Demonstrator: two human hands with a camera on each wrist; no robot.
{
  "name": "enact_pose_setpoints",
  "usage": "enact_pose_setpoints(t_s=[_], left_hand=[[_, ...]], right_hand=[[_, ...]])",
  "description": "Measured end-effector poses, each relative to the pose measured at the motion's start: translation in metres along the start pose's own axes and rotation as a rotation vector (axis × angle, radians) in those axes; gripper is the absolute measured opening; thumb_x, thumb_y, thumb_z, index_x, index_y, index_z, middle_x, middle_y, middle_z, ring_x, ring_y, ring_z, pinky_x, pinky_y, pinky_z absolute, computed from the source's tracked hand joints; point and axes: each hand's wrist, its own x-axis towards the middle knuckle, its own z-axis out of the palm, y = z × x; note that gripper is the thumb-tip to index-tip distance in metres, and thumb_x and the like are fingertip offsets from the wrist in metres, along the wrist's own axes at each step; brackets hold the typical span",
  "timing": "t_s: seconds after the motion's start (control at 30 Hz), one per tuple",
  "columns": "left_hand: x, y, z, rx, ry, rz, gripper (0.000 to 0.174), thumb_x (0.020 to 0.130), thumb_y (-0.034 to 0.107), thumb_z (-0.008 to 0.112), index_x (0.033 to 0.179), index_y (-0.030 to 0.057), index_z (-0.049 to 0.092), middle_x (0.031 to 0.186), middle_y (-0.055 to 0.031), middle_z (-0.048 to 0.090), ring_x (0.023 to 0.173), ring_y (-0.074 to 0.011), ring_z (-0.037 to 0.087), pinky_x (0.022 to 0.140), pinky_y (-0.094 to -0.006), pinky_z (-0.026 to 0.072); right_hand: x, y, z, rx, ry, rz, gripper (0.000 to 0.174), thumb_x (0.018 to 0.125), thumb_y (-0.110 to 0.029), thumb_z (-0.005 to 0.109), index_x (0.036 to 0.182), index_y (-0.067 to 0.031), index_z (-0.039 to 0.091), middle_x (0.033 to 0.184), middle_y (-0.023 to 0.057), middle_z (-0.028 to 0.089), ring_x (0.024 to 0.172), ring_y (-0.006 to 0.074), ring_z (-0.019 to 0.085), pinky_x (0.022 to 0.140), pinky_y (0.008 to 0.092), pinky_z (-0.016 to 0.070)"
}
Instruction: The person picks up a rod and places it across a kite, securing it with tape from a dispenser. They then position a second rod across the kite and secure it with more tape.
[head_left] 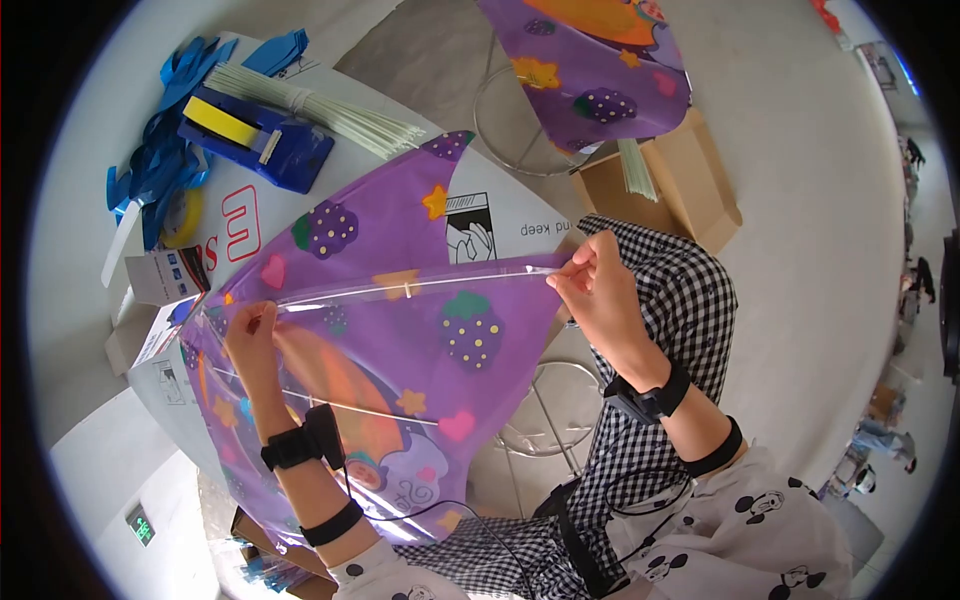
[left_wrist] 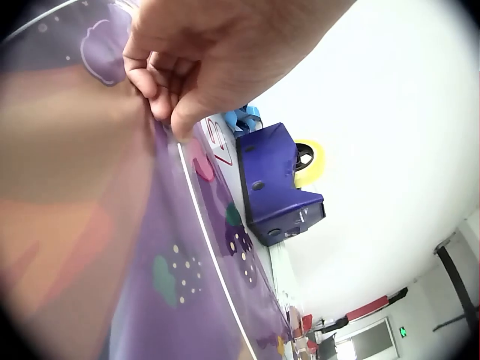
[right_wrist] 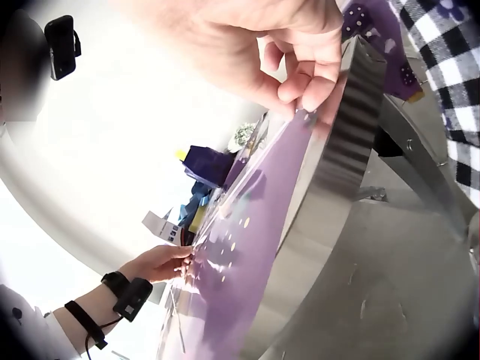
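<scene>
A thin purple kite (head_left: 535, 310), printed with berries, stars and hearts, lies across the table and hangs over its near edge. Along a fold of it runs a slim white rod (head_left: 370, 292), also visible as a straight rod (left_wrist: 202, 206) in the left wrist view. My left hand (head_left: 252, 338) pinches the kite film at the rod's left end, thumb against curled fingers. At the opposite end my right hand (head_left: 603, 300) pinches the kite's corner between thumb and fingertips, close to the metal table edge (right_wrist: 330, 180). A second rod (head_left: 350, 405) crosses the lower part of the kite.
A blue tape dispenser (head_left: 295, 155) and a bundle of pale thin sticks (head_left: 340, 112) lie on the table beyond the kite. Blue ribbons (head_left: 150, 185) and a small box (head_left: 165, 278) sit at left. Another purple kite (head_left: 600, 75) rests above an open cardboard box (head_left: 700, 185).
</scene>
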Motion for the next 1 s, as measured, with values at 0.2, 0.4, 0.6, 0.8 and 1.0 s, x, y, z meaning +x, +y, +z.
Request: enact_pose_setpoints(t_s=[0.2, 0.4, 0.6, 0.8, 1.0], left_hand=[[-0.004, 0.007, -0.001, -0.012, -0.008, -0.019, 0.016, 0.088, 0.013, 0.07, 0.095, -0.0009, 0.07, 0.075, 0.0035, 0.058, 0.068, -0.0054, 0.049, 0.059, -0.0216, 0.0369], [-0.002, 0.003, -0.002, 0.04, -0.007, -0.013, 0.016, 0.089, 0.014, 0.069, 0.095, -0.0005, 0.07, 0.075, 0.0037, 0.058, 0.068, -0.0049, 0.048, 0.059, -0.0207, 0.0363], [-0.002, 0.004, -0.001, 0.029, -0.004, -0.018, 0.017, 0.089, 0.015, 0.069, 0.095, -0.0005, 0.07, 0.075, 0.0045, 0.057, 0.068, -0.0042, 0.048, 0.059, -0.0206, 0.0353], [0.001, -0.003, -0.003, 0.04, -0.029, -0.015, 0.016, 0.089, 0.015, 0.068, 0.095, -0.0002, 0.07, 0.075, 0.0046, 0.057, 0.068, -0.0039, 0.047, 0.059, -0.0204, 0.0344], [-0.001, 0.004, -0.001, 0.023, 0.0, -0.005, 0.018, 0.087, 0.014, 0.069, 0.094, -0.0026, 0.07, 0.076, 0.0012, 0.059, 0.068, -0.007, 0.049, 0.061, -0.0229, 0.0384]], right_hand=[[-0.004, 0.001, 0.0, 0.087, -0.02, 0.048, 0.032, 0.083, 0.004, 0.068, 0.099, -0.0011, 0.041, 0.082, 0.0119, 0.063, 0.069, 0.0185, 0.064, 0.062, 0.0291, 0.0517], [-0.005, 0.005, 0.0, 0.028, -0.002, -0.1, 0.02, 0.083, 0.004, 0.068, 0.095, -0.0012, 0.053, 0.085, 0.009, 0.061, 0.066, 0.016, 0.061, 0.06, 0.026, 0.05], [-0.008, 0.003, -0.001, 0.032, 0.021, -0.101, 0.012, 0.081, 0.003, 0.07, 0.085, -0.003, 0.06, 0.086, 0.0051, 0.059, 0.064, 0.0114, 0.055, 0.057, 0.0229, 0.0471], [-0.007, 0.001, -0.007, 0.011, -0.016, -0.031, 0.012, 0.08, 0.001, 0.07, 0.086, -0.0034, 0.061, 0.087, 0.0039, 0.059, 0.058, 0.0092, 0.049, 0.054, 0.0232, 0.0432], [-0.005, -0.009, -0.009, -0.116, 0.003, -0.056, 0.012, 0.081, 0.001, 0.069, 0.087, -0.0043, 0.061, 0.09, 0.0037, 0.057, 0.056, 0.0103, 0.047, 0.052, 0.0247, 0.0411]])
